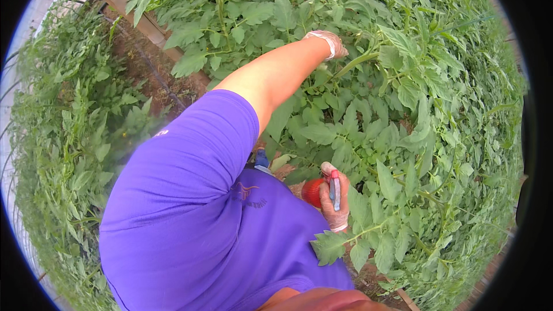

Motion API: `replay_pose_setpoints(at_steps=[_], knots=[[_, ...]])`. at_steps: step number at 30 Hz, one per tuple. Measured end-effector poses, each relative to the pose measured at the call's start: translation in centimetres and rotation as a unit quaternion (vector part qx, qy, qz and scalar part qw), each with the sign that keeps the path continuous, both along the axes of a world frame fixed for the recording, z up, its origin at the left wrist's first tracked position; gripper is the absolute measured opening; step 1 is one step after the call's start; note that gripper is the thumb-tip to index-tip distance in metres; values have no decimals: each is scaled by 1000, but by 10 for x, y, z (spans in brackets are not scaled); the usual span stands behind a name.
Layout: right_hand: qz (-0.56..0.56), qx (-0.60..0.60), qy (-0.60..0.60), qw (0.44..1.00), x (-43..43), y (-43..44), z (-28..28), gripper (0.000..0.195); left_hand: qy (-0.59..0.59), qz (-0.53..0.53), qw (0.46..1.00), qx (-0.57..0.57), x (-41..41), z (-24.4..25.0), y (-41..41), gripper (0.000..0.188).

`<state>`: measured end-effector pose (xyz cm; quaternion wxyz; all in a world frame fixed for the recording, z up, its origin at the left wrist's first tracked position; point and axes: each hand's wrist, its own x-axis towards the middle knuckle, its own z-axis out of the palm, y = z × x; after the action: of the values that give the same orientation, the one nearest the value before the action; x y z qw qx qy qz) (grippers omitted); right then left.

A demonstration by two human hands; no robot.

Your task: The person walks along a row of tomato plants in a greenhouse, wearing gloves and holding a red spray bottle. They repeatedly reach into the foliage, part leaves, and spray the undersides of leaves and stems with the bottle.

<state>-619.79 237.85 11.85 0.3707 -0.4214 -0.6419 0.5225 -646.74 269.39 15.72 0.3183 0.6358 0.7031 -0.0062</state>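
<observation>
My left hand (330, 45), in a clear thin glove, reaches out among tomato leaves, close beside a thick green tomato stem (357, 61). Its fingers are partly hidden, so I cannot tell whether they grip anything. Nearer my body, my right hand (339, 201), gloved too, is closed around what looks like a small hand spray bottle (312, 193). The bottle has a red ribbed body and a pale grey head with a red tip. A leafy tomato shoot (376, 229) hangs just beside my right wrist.
Dense tomato plants (453, 138) fill the right side, and another row (56, 147) stands at left. A wooden beam (125, 4) slants across the upper left. A dark irrigation hose (160, 77) runs along the soil. Curved greenhouse ribs (11, 58) line the left edge.
</observation>
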Motion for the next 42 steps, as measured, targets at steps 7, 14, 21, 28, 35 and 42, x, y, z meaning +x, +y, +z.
replay_pose_setpoints(at_steps=[7,14,21,28,35,42], knots=[[-35,55,-97,993,-14,6,13,41,41,-152,988,-4,5,-120,82,51],[-66,41,-105,991,-15,8,12,37,35,-48,998,33,11,-26,3,53],[-38,63,-86,994,-28,26,14,39,142,-78,985,59,8,-76,37,60],[-22,49,-7,999,-30,21,10,37,79,15,982,172,9,-89,16,41],[-24,87,-31,995,-24,8,13,39,-109,-48,943,311,-1,-19,-53,32],[-58,80,-15,995,-19,-4,3,42,-458,42,869,181,-132,100,-139,28]])
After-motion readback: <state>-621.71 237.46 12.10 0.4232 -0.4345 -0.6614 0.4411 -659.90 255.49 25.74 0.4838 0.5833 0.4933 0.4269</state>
